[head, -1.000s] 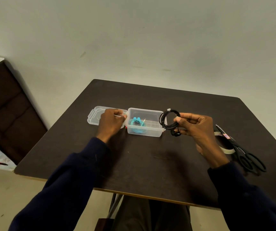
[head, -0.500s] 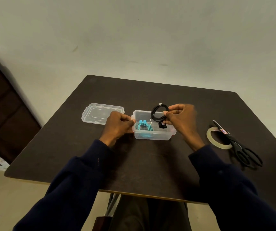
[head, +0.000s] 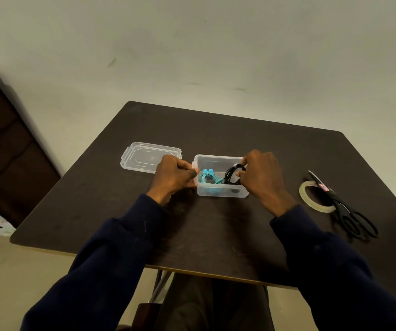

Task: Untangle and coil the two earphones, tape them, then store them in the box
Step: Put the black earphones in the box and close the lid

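Head | black earphones (head: 234, 173) now down inside box (head: 219, 158) | right hand (head: 262, 181) pinching

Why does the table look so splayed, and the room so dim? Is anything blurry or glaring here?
Head view: the wide lens splays the table edges and stretches the sleeves. Head view: the light is dim and yellowish, with soft shadows by the left hand gripping the box and the right hand pinching the black earphone. Head view: the lid shows a faint sheen, no harsh glare, and nothing is badly blurred.
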